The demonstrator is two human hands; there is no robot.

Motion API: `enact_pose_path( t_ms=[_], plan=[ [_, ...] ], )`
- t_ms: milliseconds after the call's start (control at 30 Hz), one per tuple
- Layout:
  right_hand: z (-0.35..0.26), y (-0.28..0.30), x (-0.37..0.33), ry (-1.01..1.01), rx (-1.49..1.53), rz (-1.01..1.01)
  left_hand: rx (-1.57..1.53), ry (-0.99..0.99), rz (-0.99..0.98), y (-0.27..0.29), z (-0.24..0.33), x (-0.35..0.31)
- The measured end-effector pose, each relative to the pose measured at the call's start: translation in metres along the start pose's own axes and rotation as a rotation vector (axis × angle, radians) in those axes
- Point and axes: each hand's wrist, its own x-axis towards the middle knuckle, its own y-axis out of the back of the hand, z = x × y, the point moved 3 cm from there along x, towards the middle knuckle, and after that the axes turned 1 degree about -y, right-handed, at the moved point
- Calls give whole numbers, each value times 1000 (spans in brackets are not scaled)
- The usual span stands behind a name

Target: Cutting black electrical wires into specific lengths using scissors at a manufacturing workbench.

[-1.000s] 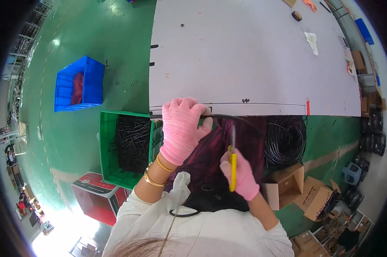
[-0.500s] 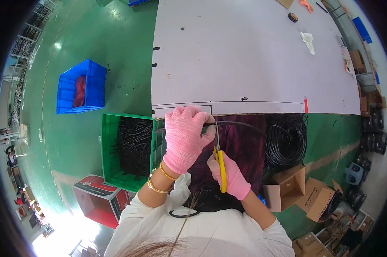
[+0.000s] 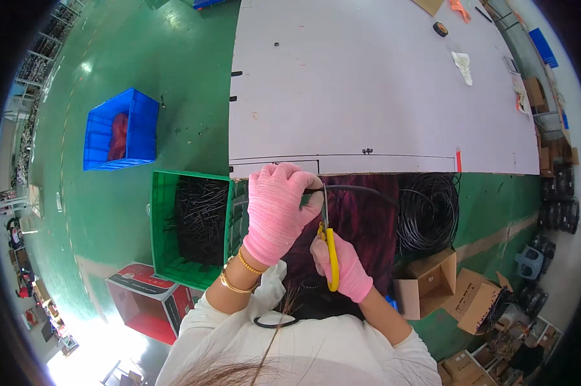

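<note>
– While the right hand (image 3: 347, 269) has its grip wrapped round yellow-handled scissors (image 3: 333, 257), why so near the left hand (image 3: 274, 212)?
– Their blades (image 3: 326, 209) meet the black cable (image 3: 361, 188), which that hand's grip pinches just beside them, presumably to steady it along the worktop's (image 3: 399, 90) near edge

The left hand (image 3: 277, 209) and the right hand (image 3: 349, 267) are covered by pink knitted gloves (image 3: 270, 235). Above the left cuff, a gold beaded bracelet (image 3: 247, 264) and a smooth gold bangle (image 3: 230, 284) are worn. A loose white top (image 3: 322, 350) with pale sleeves (image 3: 203, 315) is worn, overlapped by stray hair (image 3: 223, 372).
</note>
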Motion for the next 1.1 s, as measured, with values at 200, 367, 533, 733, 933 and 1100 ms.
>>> enact_pose_path(
  t_ms=[200,367,533,733,933,1100],
  plan=[
    [-15,5,-9,-23,46,16,-586,245,-311,19,-3,7],
    [-20,2,-23,15,18,-19,-972,227,-743,3,-10,19],
    [-17,1,-32,-77,17,3,-1261,284,-944,-7,-11,20],
    [-21,9,-40,-79,-94,41,-1346,362,-981,-12,-12,15],
    [-62,61,-25,425,-230,537,-1387,402,-942,4,-14,5],
    [-67,77,2,616,-635,417,-1305,426,-863,37,-14,-1]
  ],
)
